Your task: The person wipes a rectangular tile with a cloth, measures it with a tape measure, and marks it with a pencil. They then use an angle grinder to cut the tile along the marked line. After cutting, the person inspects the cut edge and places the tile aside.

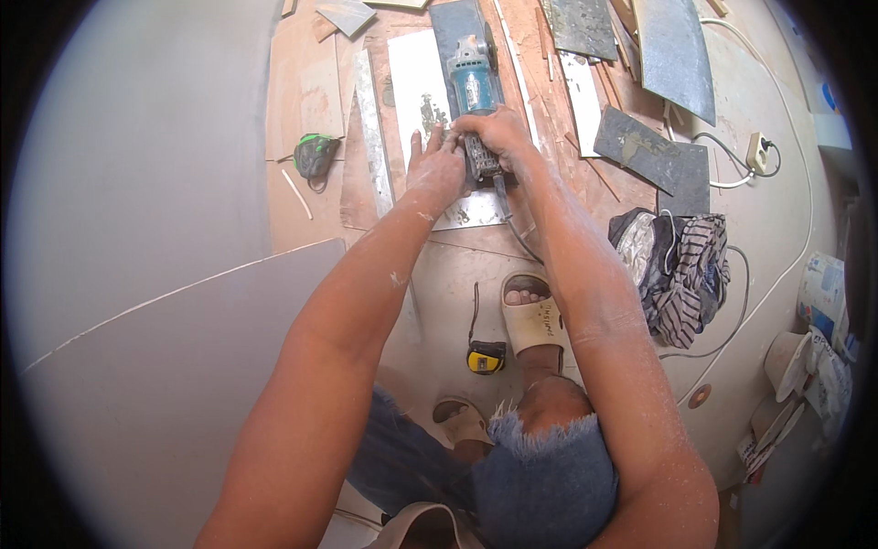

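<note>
Your right hand (498, 133) wraps the angle grinder (473, 90), which sits over a grey tile (453, 20).
It looks heavy and rigid, perhaps dusty-slick; grip its rear body. Your left hand (437, 169) spreads its fingers beside it, over the white panel (413, 87).

The grinder (473, 91) pairs scuffed plastic with dull metal.

The right grip (498, 131) is covering part of the angle grinder (473, 89), whose disc is showing too dimly to make out. The top edge is cutting off a grey slab (675, 59), the lower edge the jeans (546, 480); a blue-and-white object (830, 130) is blurring at the right rim.
</note>
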### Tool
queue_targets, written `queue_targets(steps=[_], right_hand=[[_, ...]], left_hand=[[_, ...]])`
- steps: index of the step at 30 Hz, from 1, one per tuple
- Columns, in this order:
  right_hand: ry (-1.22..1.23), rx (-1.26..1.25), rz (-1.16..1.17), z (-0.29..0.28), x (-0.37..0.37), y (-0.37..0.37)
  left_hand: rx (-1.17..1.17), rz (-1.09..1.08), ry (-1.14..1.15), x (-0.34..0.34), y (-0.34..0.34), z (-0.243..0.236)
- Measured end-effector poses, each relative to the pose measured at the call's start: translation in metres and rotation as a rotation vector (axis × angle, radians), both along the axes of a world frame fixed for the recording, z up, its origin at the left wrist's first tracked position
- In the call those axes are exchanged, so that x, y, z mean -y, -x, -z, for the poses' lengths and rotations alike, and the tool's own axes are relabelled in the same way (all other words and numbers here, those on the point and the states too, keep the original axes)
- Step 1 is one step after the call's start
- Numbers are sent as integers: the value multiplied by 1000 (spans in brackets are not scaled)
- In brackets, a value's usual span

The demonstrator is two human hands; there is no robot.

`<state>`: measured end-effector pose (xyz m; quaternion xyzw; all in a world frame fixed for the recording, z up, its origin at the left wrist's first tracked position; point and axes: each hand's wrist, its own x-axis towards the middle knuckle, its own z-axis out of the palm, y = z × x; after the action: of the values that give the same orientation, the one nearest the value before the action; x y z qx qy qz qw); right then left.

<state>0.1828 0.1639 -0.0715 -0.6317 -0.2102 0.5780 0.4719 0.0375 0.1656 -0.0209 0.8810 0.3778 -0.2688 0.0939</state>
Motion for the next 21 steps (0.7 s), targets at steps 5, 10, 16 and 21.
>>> queue_targets(steps=[5, 10, 16, 21], right_hand=[[-8, -96, -15, -18, 8, 2], [18, -57, 35, -15, 10, 6], [23, -83, 5, -26, 17, 6], [4, -58, -7, -30, 20, 9]], left_hand=[[17, -16, -3, 1, 2, 0], [51, -12, -14, 2, 4, 3], [40, -17, -6, 1, 4, 2], [73, -23, -13, 0, 6, 3]])
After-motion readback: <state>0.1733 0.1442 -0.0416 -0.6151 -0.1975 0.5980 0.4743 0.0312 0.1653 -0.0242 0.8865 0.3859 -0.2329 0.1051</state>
